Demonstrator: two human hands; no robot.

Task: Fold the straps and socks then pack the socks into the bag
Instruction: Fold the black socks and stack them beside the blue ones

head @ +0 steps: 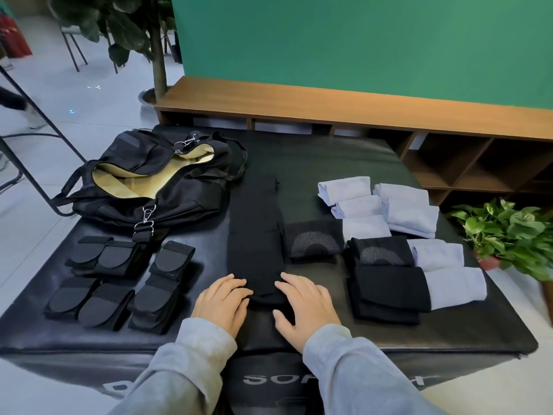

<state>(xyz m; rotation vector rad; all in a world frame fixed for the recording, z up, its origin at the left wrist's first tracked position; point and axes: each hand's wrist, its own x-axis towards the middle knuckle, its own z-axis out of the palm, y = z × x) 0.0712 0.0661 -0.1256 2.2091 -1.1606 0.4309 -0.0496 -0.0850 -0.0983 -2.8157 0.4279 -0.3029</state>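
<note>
A long black sock lies flat down the middle of the black padded table. My left hand and my right hand rest with straight fingers on its near end, one at each side. An open black bag with a tan lining sits at the back left. Several folded black straps lie in front of the bag. Folded light blue socks and folded black socks are stacked at the right.
A wooden shelf unit and a green wall stand behind the table. A potted green plant sits off the table's right edge. A tall plant trunk and chair legs stand at the back left on the floor.
</note>
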